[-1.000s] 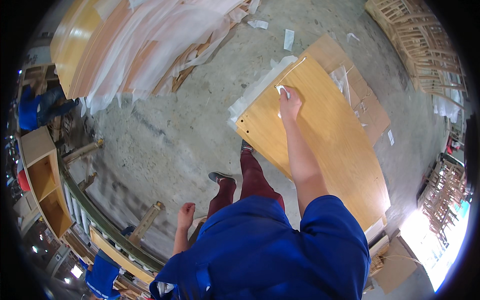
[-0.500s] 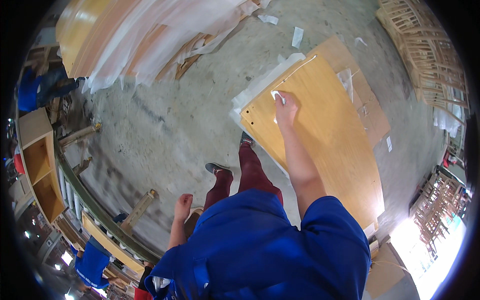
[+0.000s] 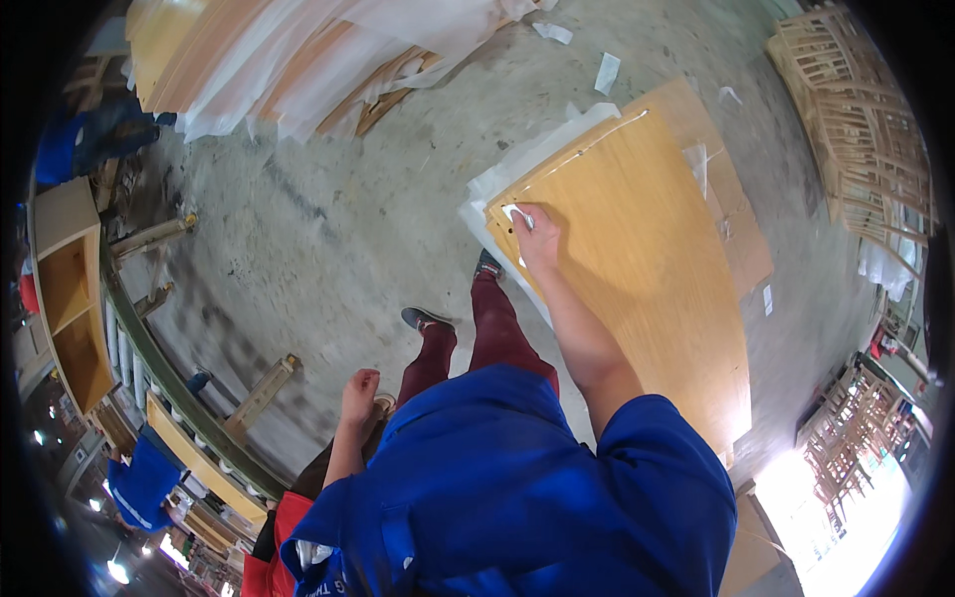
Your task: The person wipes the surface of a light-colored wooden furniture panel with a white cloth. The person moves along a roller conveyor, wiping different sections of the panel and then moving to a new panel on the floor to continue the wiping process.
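My right hand (image 3: 538, 239) presses a small white piece of cloth or paper (image 3: 511, 212) onto a wooden panel (image 3: 647, 269). Its fingers are closed round that piece, close to the panel's left corner and its small dark holes. The panel is light yellow-brown, flat and wide, with a curved right side. A thin whitish line (image 3: 597, 144) runs along its far left edge. Down at my left side, my left hand (image 3: 359, 396) hangs with curled fingers, away from the panel; I see nothing in it.
Under the panel stick out white wrapping (image 3: 477, 204) and brown cardboard (image 3: 741, 234). Wrapped boards (image 3: 298, 60) are stacked at the far left. A roller conveyor (image 3: 174, 348) carries a wooden cabinet (image 3: 75, 289). Wooden frames (image 3: 846, 119) stand far right. Several people are at the left.
My right hand has slid the white piece left and nearer along the panel's edge, to the corner with the holes. My left hand stays low at my side.
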`<state>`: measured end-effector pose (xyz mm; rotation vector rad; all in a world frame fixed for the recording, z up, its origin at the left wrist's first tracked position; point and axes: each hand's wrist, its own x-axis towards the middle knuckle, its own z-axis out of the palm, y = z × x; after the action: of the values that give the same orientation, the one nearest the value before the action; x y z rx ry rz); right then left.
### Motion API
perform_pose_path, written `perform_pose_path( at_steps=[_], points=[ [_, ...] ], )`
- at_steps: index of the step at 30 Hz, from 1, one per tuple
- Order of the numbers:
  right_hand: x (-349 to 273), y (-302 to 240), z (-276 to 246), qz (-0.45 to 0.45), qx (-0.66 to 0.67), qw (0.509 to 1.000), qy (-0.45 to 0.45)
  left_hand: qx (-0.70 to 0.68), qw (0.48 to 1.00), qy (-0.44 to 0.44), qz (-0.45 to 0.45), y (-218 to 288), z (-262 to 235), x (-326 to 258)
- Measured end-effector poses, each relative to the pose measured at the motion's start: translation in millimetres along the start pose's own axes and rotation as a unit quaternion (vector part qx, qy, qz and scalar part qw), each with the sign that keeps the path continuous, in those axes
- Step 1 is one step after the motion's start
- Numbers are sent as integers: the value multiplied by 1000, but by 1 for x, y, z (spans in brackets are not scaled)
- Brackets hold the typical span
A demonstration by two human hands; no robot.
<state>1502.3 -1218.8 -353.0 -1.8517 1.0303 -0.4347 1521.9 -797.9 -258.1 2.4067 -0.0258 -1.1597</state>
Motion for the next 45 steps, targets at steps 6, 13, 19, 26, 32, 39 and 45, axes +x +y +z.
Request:
perform_pose_path(
  at_steps=[6, 13, 19, 26, 32, 39, 45],
  points=[
    [-1, -2, 0, -13, 4, 1000, 0, -6, 1000, 2, -8, -2, 2, -3],
    [0, -3, -1, -10, -31, 999, -21, -38, 999, -1, -26, -6, 13, -6],
    [6, -1, -13, -31, -17, 998, -49, -27, 1000, -15, -5, -16, 22, 1],
    [8, -17, -17, 20, -35, 991, -124, -15, 1000, -10, 18, -35, 17, 5],
    [8, -4, -11, -63, -73, 991, -92, -37, 999, 1, 28, -57, 15, -5],
    [-12, 2, -29, -21, -80, 992, -99, -6, 1000, -13, -7, -97, 30, -46],
    [-24, 12, -34, -63, -77, 992, -81, 29, 999, -24, -35, -118, 28, -62]
  ],
)
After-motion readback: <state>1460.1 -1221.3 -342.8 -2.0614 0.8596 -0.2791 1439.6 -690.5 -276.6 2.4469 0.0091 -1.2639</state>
